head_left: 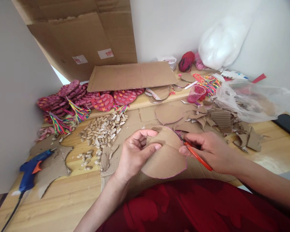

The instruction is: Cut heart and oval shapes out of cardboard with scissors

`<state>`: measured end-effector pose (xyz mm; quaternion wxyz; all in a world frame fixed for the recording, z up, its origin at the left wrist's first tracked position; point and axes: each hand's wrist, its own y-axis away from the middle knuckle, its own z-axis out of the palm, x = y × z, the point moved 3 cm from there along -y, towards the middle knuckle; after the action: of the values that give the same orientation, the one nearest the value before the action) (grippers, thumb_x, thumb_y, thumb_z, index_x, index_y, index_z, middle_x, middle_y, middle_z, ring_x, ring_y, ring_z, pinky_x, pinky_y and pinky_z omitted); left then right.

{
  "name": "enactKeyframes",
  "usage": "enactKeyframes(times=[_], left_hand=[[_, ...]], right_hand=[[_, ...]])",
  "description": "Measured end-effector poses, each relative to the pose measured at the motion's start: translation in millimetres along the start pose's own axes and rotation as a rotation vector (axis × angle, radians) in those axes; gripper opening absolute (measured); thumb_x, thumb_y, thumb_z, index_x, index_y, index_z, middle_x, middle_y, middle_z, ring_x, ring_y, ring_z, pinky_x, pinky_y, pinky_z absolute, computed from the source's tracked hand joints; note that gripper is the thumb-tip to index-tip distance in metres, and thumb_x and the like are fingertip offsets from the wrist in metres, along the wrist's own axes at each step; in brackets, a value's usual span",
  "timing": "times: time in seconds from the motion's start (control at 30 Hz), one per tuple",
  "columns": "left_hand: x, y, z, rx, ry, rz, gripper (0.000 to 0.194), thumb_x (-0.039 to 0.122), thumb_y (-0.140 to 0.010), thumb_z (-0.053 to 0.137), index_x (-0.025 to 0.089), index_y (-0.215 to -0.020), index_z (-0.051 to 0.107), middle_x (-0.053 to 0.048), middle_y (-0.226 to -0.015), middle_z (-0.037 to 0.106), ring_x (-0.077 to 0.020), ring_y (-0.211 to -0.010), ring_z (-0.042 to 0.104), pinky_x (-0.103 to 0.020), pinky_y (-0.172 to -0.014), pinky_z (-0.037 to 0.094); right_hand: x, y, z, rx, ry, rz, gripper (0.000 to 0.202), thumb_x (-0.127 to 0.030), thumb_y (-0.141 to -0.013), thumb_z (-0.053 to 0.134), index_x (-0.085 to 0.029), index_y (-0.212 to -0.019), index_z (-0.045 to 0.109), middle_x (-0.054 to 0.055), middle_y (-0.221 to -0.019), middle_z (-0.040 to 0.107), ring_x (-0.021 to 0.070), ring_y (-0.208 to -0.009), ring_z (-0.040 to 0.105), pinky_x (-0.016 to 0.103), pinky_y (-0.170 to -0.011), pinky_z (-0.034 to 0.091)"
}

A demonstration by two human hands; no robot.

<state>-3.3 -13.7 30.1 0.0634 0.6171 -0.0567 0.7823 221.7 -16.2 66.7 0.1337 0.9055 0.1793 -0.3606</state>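
Note:
A round piece of brown cardboard (168,158) with a pinkish line along its edge is pinched between the thumb and fingers of my left hand (136,153). My right hand (209,149) is closed on a pair of scissors (199,158) with orange handles. Their blades meet the upper right edge of the round piece and are mostly hidden by my fingers and the cardboard. Beneath both hands lies a larger flat cardboard sheet (130,129). Another rounded cardboard piece (169,112) rests just behind the one I hold.
Peanut shells (103,132) are heaped left of my hands, and a blue glue gun (30,170) lies farther left. Cardboard scraps (222,119) and a plastic bag (251,96) are at right. Behind stand pink decorated discs (102,102), a cardboard panel (132,75) and a plastic cup (195,94).

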Motion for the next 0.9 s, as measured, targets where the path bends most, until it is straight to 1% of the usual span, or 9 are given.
enactKeyframes(times=[0.1, 0.23, 0.33, 0.5, 0.63, 0.77, 0.9], left_hand=[[0.7, 1.3, 0.3, -0.014, -0.013, -0.004, 0.032, 0.019, -0.073, 0.086, 0.019, -0.101, 0.071, -0.001, -0.097, 0.074, -0.0096, -0.090, 0.067, -0.017, -0.079, 0.051], [0.8, 1.8, 2.1, -0.045, -0.027, -0.011, 0.031, 0.019, -0.074, 0.085, 0.019, -0.101, 0.071, -0.002, -0.097, 0.075, -0.0101, -0.090, 0.067, -0.017, -0.079, 0.051], [0.9, 1.4, 2.5, -0.053, -0.034, -0.005, 0.030, 0.018, -0.074, 0.085, 0.019, -0.101, 0.071, -0.001, -0.096, 0.075, -0.0097, -0.089, 0.067, -0.016, -0.078, 0.051], [0.5, 1.5, 2.0, -0.060, -0.016, -0.011, 0.030, 0.018, -0.074, 0.085, 0.020, -0.101, 0.071, 0.000, -0.098, 0.075, -0.0086, -0.091, 0.067, -0.015, -0.079, 0.051], [1.3, 1.7, 1.6, -0.056, -0.028, -0.008, 0.030, 0.018, -0.074, 0.085, 0.019, -0.100, 0.071, -0.001, -0.093, 0.074, -0.0084, -0.084, 0.066, -0.015, -0.074, 0.050], [3.1, 1.1, 2.0, -0.060, -0.056, -0.008, 0.029, 0.018, -0.073, 0.086, 0.018, -0.098, 0.072, -0.001, -0.085, 0.073, -0.0086, -0.075, 0.063, -0.016, -0.067, 0.049], [3.3, 1.6, 4.0, -0.073, -0.067, -0.031, 0.030, 0.021, -0.071, 0.087, 0.017, -0.097, 0.072, -0.004, -0.088, 0.074, -0.0125, -0.077, 0.066, -0.020, -0.067, 0.051]], right_hand=[[1.9, 1.8, -0.1, -0.005, -0.003, 0.030, 0.046, -0.050, -0.089, 0.062, -0.021, -0.061, 0.038, -0.006, -0.055, 0.038, 0.0104, -0.053, 0.031, 0.026, -0.049, 0.021], [1.3, 1.1, 0.0, -0.053, -0.038, 0.082, 0.044, -0.048, -0.086, 0.066, -0.022, -0.063, 0.039, -0.007, -0.057, 0.037, 0.0103, -0.054, 0.031, 0.025, -0.048, 0.022], [-1.0, 0.2, -1.5, -0.077, -0.033, 0.075, 0.044, -0.046, -0.087, 0.066, -0.022, -0.062, 0.038, -0.007, -0.056, 0.036, 0.0103, -0.054, 0.030, 0.025, -0.048, 0.023], [-1.3, 0.7, -3.9, -0.059, 0.002, 0.025, 0.045, -0.047, -0.089, 0.063, -0.021, -0.062, 0.038, -0.007, -0.055, 0.036, 0.0101, -0.053, 0.030, 0.026, -0.048, 0.022], [-0.6, 1.5, -5.9, -0.050, 0.030, 0.003, 0.047, -0.048, -0.089, 0.063, -0.021, -0.061, 0.038, -0.007, -0.055, 0.035, 0.0099, -0.053, 0.030, 0.026, -0.048, 0.022], [-1.0, 2.8, -7.6, -0.067, 0.027, 0.032, 0.047, -0.050, -0.086, 0.066, -0.021, -0.060, 0.040, -0.006, -0.055, 0.036, 0.0104, -0.053, 0.031, 0.026, -0.049, 0.023], [-0.5, 4.0, -6.9, -0.075, 0.016, 0.097, 0.046, -0.050, -0.082, 0.069, -0.021, -0.060, 0.040, -0.006, -0.054, 0.038, 0.0108, -0.053, 0.032, 0.025, -0.047, 0.023]])
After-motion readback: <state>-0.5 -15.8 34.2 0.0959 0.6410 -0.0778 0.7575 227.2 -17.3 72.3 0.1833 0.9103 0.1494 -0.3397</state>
